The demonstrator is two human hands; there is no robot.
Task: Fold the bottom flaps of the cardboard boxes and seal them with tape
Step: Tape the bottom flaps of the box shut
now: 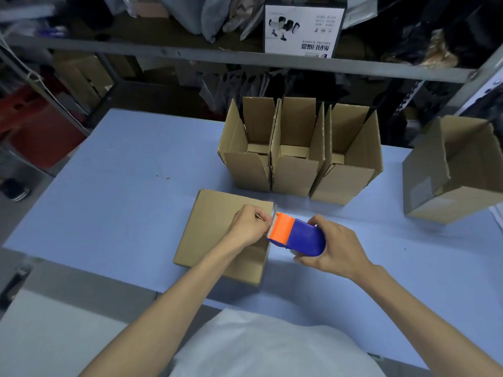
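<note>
Three open boxes (pixel 295 159) stand upright in a row at the far side of the blue table (pixel 122 172), flaps up, touching side to side; a fourth box (pixel 457 170) lies tipped over, well apart at the right edge. Nearest the person, one closed box (pixel 215 232) lies with a flat flapped face upward, its long sides running away from the body. Behind, a shelf (pixel 217 57) carries a white printed carton (pixel 302 31).

Only the head view is given. The right hand (pixel 336 247) is wrapped round the blue body of the tape dispenser (pixel 298 236), thumb on the near side and fingers over the far side. Its orange toothed mouth points left, sitting just over the closed box's right edge. The left hand (pixel 249 225) rests above that same edge, thumb and forefinger pinched together right at the teeth, seemingly on the free end of the tape, which is too clear to make out.

Both hands meet at the right edge, so the box face lies leftward from the pinch. Any pull would likely run across it; whether that follows the flap seam cannot be told, since the seam is not visible
</note>
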